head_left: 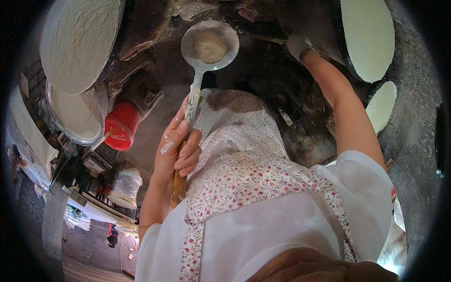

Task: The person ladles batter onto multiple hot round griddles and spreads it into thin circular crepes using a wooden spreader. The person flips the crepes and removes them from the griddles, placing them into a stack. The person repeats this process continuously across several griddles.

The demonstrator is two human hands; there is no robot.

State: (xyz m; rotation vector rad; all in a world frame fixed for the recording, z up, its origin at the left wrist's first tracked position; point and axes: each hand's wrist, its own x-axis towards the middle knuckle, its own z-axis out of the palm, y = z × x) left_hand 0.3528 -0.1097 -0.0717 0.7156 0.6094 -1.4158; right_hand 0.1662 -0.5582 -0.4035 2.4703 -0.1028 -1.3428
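Note:
My left hand (181, 145), dusted with white, is wrapped round the wooden handle of a long metal ladle (229, 41). A pale lump of what looks like batter or dough (210, 48) sits in its round bowl. White residue coats the metal shank just above my fingers. My right arm stretches out to the upper right, where my right hand (305, 52) is mostly hidden against a dim greyish round shape (297, 46). Its fingers do not show, so what it touches cannot be made out.
Large dark-edged rounds with pale surfaces flank me, one at upper left (82, 44) and one at upper right (369, 40), with a smaller one (381, 107) below the latter. A tub of white material (77, 115) and a red bucket (124, 124) stand left, near a plastic-wrapped bundle (126, 188).

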